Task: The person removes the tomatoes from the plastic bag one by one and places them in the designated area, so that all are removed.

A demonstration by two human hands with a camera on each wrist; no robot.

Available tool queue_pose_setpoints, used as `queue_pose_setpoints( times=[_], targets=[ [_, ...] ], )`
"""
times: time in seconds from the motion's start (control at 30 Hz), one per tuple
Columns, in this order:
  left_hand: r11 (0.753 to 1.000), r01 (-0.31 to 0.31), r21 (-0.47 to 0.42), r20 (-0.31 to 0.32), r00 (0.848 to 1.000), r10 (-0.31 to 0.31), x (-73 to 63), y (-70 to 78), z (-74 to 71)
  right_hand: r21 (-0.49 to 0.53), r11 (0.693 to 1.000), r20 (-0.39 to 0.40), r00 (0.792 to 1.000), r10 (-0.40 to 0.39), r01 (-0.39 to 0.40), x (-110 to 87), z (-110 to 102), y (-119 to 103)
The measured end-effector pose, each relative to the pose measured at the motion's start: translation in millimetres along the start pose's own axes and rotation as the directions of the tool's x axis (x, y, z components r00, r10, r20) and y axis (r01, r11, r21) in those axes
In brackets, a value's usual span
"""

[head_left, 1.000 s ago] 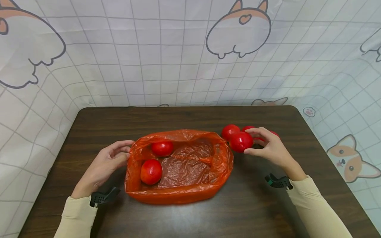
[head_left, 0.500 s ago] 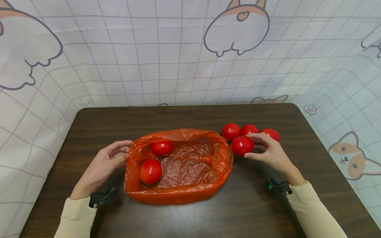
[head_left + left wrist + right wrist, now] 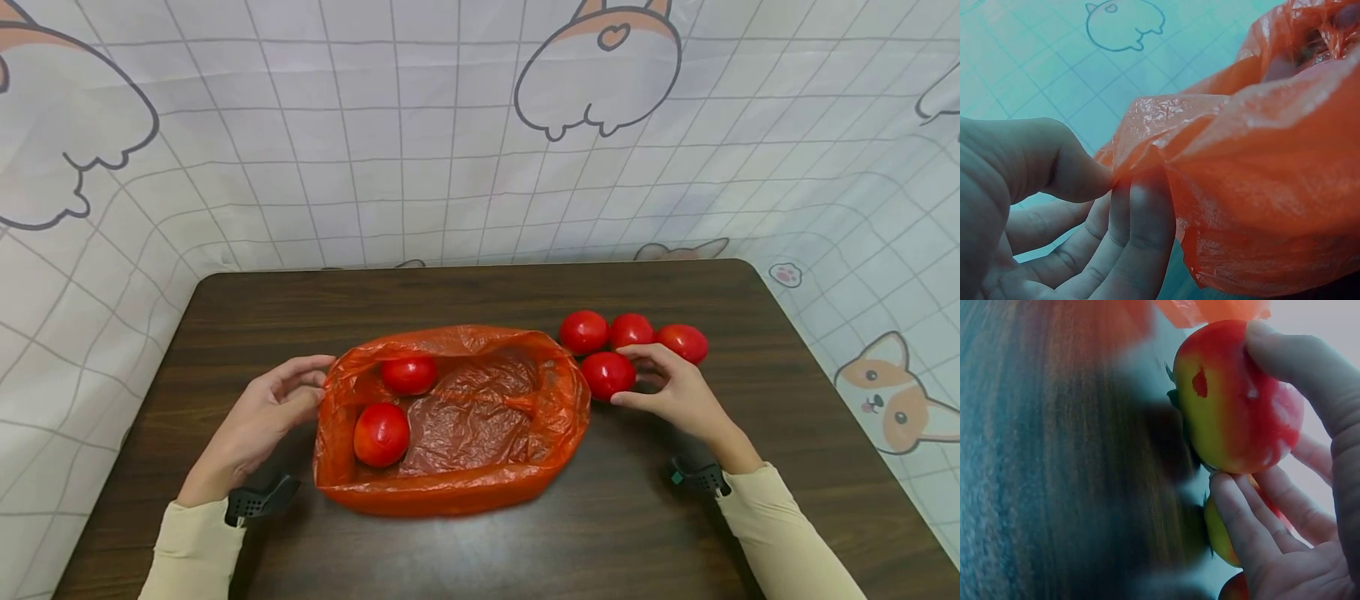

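Note:
A thin orange-red plastic bag stands with its mouth wide, two red tomatoes inside its left part. At its left rim my left hand pinches the film; thumb and fingertips meet on the bag's edge in the left wrist view. Just off the bag's right rim, my right hand holds another tomato between thumb and fingers. That tomato shows green leaf tips and a yellow-green underside in the right wrist view. Some fingers of the right hand are hidden behind others.
Behind the held tomato, three more tomatoes lie in a row on the dark wooden table. A white grid-patterned cloth with cartoon dogs hangs behind the table and at both sides.
My right hand has moved slightly toward me with the tomato, baring more of the tomatoes behind. My left hand and the bag have stayed in place.

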State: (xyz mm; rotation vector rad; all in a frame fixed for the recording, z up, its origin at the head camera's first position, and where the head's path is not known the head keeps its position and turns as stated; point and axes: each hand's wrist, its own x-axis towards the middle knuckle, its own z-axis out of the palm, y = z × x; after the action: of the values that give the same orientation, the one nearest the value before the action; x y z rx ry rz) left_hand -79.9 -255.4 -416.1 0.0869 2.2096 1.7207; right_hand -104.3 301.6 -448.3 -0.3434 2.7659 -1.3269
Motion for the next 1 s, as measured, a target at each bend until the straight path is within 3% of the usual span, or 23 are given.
queue_pose_setpoints(
  times=[0.73, 1.0],
  targets=[
    [1.0, 0.002, 0.004, 0.003, 1.0, -0.002, -0.3, -1.5, 0.4, -0.04, 0.999, 0.034, 0.999, -0.015, 0.017, 0.5, 2.2, 1.1],
    [1.0, 0.016, 0.009, 0.004, 1.0, -0.016, 0.4, -1.1, 1.3, -0.049, 0.998, 0.034, 0.999, -0.035, 0.036, -1.7, -4.3, -8.2]
  ],
)
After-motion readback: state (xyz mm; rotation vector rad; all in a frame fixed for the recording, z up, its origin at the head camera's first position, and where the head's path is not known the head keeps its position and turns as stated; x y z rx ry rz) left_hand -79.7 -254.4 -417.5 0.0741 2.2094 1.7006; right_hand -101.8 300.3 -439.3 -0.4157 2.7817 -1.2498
